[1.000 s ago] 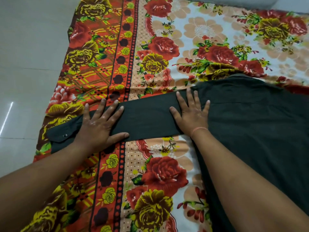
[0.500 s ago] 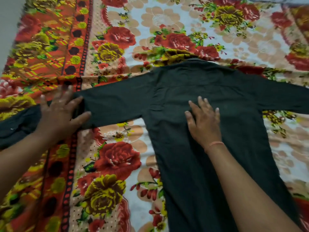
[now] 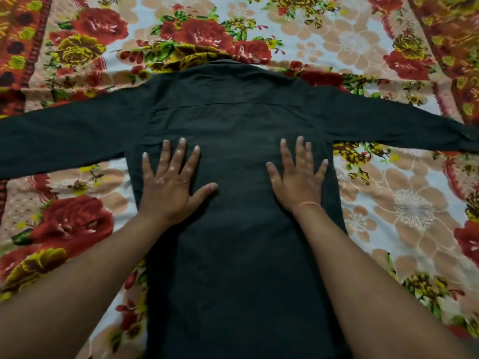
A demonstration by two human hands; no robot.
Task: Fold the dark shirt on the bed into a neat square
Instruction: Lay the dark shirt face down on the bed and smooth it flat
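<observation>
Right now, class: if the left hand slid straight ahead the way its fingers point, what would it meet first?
The left hand lies flat on the dark shirt, so it would cross shirt fabric first, probably reaching the yoke seam before the collar.

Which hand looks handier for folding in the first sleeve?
Probably the left hand: it lies flat by the dark shirt's left edge, nearer its sleeve. The right hand sits slightly further inside. It's close.

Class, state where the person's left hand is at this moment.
In the head view, the left hand lies flat, fingers spread, on the left side of the dark shirt, level with the right hand.
</observation>
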